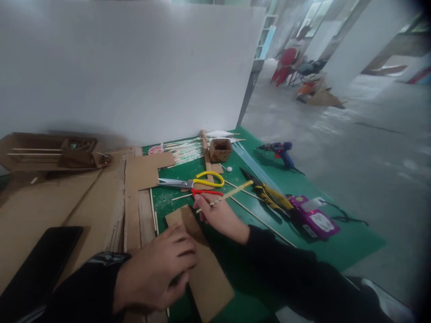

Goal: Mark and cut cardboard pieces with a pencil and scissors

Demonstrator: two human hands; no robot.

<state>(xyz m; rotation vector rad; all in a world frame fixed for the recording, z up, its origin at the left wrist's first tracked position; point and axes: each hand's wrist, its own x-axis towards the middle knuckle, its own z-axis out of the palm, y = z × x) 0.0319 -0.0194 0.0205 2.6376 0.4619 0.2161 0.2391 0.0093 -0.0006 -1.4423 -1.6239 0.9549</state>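
My right hand [215,214] is closed around a pale yellow patterned pencil [235,190], its lower end pointing toward a cardboard strip [212,282]. Over the strip's left edge lies my left hand [161,264], loosely bent with thumb and fingers apart. Whether its fingertips press on the cardboard is hard to tell. Just beyond my right hand are scissors [186,183] with one yellow and one red handle, their blades spread to the left. Thin wooden sticks [259,221] lie around both hands on the green table mat [242,269].
Brown cardboard sheets [90,202] and a black phone [43,264] lie left, near a cardboard model [54,152]. Pliers [269,193], a purple device [313,220] and a blue glue gun [279,152] are right. A small cardboard box [220,150] stands before a white panel [134,67].
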